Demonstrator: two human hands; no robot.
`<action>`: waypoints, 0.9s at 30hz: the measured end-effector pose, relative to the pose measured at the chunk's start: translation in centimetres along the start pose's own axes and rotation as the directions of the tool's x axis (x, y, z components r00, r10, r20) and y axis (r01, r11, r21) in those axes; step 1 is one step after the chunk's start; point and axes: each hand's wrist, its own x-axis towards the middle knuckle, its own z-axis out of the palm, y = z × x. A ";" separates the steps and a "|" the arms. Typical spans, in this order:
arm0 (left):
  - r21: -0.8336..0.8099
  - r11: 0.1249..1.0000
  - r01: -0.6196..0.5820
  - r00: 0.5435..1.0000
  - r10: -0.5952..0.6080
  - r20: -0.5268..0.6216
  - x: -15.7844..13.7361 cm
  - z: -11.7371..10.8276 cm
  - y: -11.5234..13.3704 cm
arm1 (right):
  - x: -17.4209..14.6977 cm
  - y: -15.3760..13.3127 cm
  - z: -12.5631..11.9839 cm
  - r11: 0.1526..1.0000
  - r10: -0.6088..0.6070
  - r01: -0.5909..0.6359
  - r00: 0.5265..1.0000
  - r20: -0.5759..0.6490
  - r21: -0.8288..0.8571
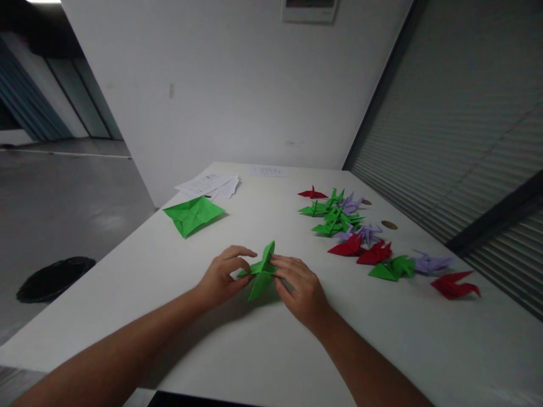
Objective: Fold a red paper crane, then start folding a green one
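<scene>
Between my two hands is a green origami crane (263,270), its wings spread toward and away from me, just above the white table (203,350). My left hand (227,273) pinches its left end between thumb and fingers. My right hand (300,287) grips the right end, with the fingertips partly hiding that side. Farther left lies a creased sheet of green paper (194,215).
Several folded cranes lie along the right: green ones (335,217), purple ones (430,263) and red ones (455,285). Printed papers (207,184) rest at the back left. A black bin (55,278) stands on the floor at left. Blinds (466,124) border the right side.
</scene>
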 end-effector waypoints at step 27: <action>-0.276 0.959 -0.067 0.969 0.128 0.209 0.5 -0.9 3.6 | 0.9 -3.3 -0.4 0.995 0.015 -0.017 1.000 0.028 0.094</action>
